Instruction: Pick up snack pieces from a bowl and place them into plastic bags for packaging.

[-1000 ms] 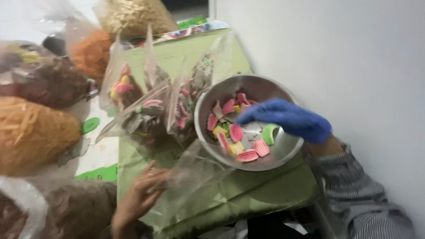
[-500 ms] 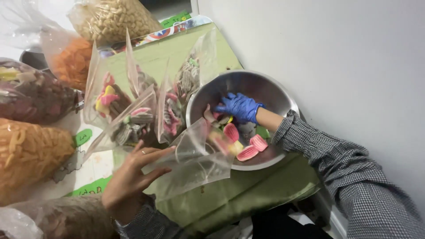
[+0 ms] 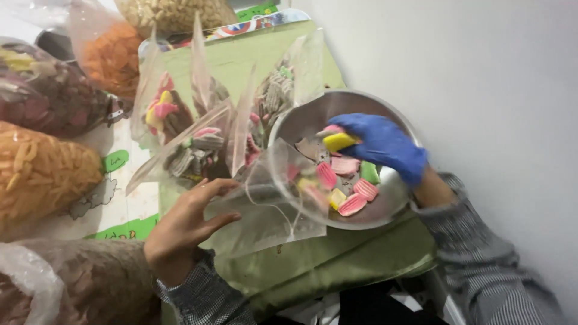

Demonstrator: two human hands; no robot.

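Observation:
My right hand (image 3: pixel 379 144), in a blue glove, is raised over a steel bowl (image 3: pixel 394 201) and pinches a few ridged snack pieces, a yellow one (image 3: pixel 338 142) foremost. More pink, yellow and green ridged pieces (image 3: pixel 352 189) lie in the bowl. My bare left hand (image 3: pixel 183 225) holds an empty clear plastic bag (image 3: pixel 271 204) by its side, the bag's mouth tilted toward the bowl's rim. Both sleeves are grey checked.
Several filled clear bags (image 3: pixel 198 138) of mixed snacks stand upright on a green cloth (image 3: pixel 337 259) left of the bowl. Large bags of orange sticks (image 3: pixel 42 171), dark chips (image 3: pixel 45 93) and pale puffs (image 3: pixel 174 12) crowd the left. A white wall (image 3: pixel 481 90) stands right.
My right hand has come up out of the bowl with snack pieces in its fingers. The left hand has lifted the empty bag closer to the bowl.

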